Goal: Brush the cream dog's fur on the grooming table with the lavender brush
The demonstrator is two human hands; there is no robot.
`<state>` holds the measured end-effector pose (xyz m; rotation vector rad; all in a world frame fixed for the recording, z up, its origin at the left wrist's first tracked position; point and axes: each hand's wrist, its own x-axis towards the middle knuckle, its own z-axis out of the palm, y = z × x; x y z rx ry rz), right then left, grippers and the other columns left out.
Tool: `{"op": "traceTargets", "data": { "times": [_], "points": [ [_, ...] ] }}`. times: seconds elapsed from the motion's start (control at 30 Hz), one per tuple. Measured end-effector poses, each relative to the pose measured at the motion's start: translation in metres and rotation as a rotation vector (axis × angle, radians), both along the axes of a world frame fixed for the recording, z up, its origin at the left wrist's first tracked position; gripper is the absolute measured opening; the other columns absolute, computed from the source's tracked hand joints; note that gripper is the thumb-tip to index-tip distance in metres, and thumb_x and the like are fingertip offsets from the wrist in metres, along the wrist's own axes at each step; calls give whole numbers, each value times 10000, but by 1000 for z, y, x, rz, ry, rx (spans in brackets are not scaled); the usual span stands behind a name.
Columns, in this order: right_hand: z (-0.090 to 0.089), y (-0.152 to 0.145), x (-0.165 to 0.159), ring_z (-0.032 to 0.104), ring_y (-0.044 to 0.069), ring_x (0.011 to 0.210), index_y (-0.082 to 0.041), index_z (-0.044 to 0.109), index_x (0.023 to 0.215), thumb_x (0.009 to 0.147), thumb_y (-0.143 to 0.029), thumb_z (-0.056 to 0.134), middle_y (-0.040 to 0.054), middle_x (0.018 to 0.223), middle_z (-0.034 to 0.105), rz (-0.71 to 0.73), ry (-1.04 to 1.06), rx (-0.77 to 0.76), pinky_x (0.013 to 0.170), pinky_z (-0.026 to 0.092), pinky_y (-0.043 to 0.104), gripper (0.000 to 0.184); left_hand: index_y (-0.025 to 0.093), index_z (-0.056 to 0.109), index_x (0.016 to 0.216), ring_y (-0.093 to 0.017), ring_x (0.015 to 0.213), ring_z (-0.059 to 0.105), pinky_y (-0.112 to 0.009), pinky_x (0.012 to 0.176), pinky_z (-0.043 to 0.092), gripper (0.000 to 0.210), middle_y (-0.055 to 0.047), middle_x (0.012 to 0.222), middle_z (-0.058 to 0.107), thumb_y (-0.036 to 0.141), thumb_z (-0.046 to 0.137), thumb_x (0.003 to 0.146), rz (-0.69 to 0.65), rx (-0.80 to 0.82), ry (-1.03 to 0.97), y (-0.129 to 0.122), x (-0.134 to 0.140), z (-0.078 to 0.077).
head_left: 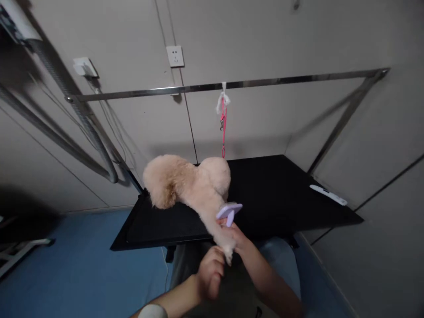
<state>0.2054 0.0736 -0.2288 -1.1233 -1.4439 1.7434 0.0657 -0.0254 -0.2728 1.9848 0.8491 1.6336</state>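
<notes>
A fluffy cream dog [195,185] lies along the near side of a black grooming table [265,190]. One of its legs [213,221] stretches out over the front edge towards me. My right hand [233,234] is closed round the handle of a lavender pet brush [228,211], whose head is against or just beside that leg. Beside the end of the leg, my left hand [212,271] is closed with curled fingers, seemingly gripping the paw [228,255]; the exact hold is partly hidden.
A metal bar [274,81] spans above the table, with a pink grooming loop [224,132] hanging from it. White clippers [327,194] lie at the table's right end. Grey hoses [76,101] hang at the left, near wall sockets [175,56].
</notes>
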Motion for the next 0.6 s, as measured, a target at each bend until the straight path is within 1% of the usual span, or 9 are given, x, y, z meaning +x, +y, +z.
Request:
{"op": "traceTargets", "data": {
  "times": [0.03,0.1,0.13,0.17,0.23,0.27,0.33,0.47,0.6],
  "points": [
    [-5,4,6,699,296,718,-203,671,947,870,-517,676,91,761,698,-15,29,-52,674,563,431,324,337,616,703,-319,745,662,-540,724,556,489,-130,696,595,689,404,968,154,-103,-132,9,-14,-5],
    [-15,8,21,675,295,646,-222,641,841,804,-525,721,74,655,653,-75,65,-130,653,557,449,316,300,665,828,-330,943,679,-550,927,534,347,-145,898,657,638,628,896,471,-336,-284,45,-42,-4],
    [-19,8,28,663,291,622,-232,629,816,790,-526,728,65,620,635,-108,64,-142,647,556,456,311,268,677,935,-351,1073,663,-563,1045,485,406,-151,1015,671,637,751,782,557,-400,-317,70,-53,0],
    [-21,8,33,655,283,608,-240,625,818,794,-528,719,54,601,623,-152,55,-136,647,557,456,305,234,671,1019,-379,1203,625,-577,1137,417,552,-154,1116,670,628,835,668,548,-471,-302,98,-61,5],
    [-24,7,38,646,262,595,-246,623,858,807,-531,701,29,587,609,-261,54,-133,646,562,438,300,178,667,1045,-426,1281,588,-586,1179,373,708,-193,1177,691,560,931,512,379,-630,-242,151,-68,16],
    [-25,6,38,644,249,592,-245,620,871,809,-530,699,16,584,602,-312,49,-131,639,564,420,303,164,674,1042,-443,1310,570,-588,1180,373,719,-222,1210,700,536,948,491,292,-686,-225,173,-67,21],
    [-29,3,36,649,228,602,-239,604,833,792,-507,721,8,587,598,-385,18,-136,628,566,376,296,156,690,1018,-472,1375,516,-606,1199,338,711,-263,1266,699,563,940,492,218,-702,-223,200,-62,26],
    [-51,-23,36,684,193,662,-217,618,841,820,-410,677,36,724,668,-354,-136,-139,622,550,303,202,164,718,958,-489,1352,544,-611,1215,322,700,-252,1231,730,525,976,417,105,-648,-208,202,-70,31],
    [-69,-54,28,513,139,463,-210,630,776,854,-319,613,4,612,602,-97,-427,-60,482,403,260,135,167,754,942,-420,1141,682,-539,1088,491,598,-184,1089,786,306,1000,416,5,-661,-177,184,-95,48]
  ]
}}
